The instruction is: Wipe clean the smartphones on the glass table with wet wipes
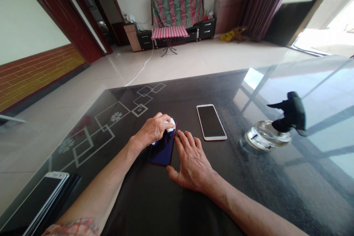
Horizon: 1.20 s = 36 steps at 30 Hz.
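Had the left hand (pixel 155 129) clamped on a crumpled white tissue (pixel 170 125), brought down on the far part of a dark blue phone (pixel 163 151). Found that phone flat on the table (pixel 188 90), well in from the far left corner, with its far part largely hidden by the left hand. Rested the right hand (pixel 190 160) palm down just beside the phone's right edge, with fingers slightly apart and pointed toward the far edge of the table. Could not tell of any contact between fingertips and phone.

Saw a white phone (pixel 212 122) face up just beyond the right hand, nearer the table's far edge, in the way of any reach straight past those fingers. Noted a clear spray bottle (pixel 269 134) with a black trigger head upright farther right, well apart from both hands. Spotted a silver phone (pixel 35 201) along the left edge, near the left forearm, cut off by the view. Made out printed squares and flowers (pixel 116 117) near the far left corner, flush with the surface.
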### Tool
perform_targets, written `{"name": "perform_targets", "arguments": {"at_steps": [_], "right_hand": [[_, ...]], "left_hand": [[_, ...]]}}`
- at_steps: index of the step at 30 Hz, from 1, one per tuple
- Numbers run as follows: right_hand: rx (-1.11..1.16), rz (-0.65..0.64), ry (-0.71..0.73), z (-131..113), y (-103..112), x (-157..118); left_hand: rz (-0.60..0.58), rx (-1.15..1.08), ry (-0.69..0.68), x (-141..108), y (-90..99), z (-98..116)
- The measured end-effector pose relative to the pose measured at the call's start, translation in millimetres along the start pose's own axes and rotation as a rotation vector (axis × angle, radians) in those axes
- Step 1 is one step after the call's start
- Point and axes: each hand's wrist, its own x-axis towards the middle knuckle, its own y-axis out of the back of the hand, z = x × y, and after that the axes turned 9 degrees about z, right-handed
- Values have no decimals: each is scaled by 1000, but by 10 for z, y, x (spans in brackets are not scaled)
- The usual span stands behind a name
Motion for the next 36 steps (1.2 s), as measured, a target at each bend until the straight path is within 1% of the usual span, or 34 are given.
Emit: {"name": "perform_targets", "arguments": {"at_steps": [4, 9, 13, 18, 22, 25, 28, 30, 34, 36], "right_hand": [[5, -6, 0, 7, -1, 3], [2, -2, 4, 3, 7, 4], [0, 10, 6, 5, 3, 2], [-1, 32, 19, 10, -9, 3], [2, 47, 29, 9, -7, 1], [7, 50, 35, 14, -7, -1], [6, 54, 39, 19, -12, -4], [3, 60, 41, 21, -13, -5], [-1, 72, 50, 17, -6, -4], [-2, 76, 53, 16, -2, -2]], "left_hand": [[-55, -38, -45, -36, 44, -18], [-27, -32, -15, -36, 21, -1], [-46, -26, -32, -34, 42, 35], [-78, -97, -77, -98, 92, 6], [-67, -71, -50, -104, 95, 21], [-102, -50, -39, -96, 160, 94], [-195, -64, -73, -108, 259, 169], [-231, -66, -85, -117, 299, 194], [-206, -38, -52, -108, 299, 190], [-212, -41, -48, -103, 298, 181]]}}
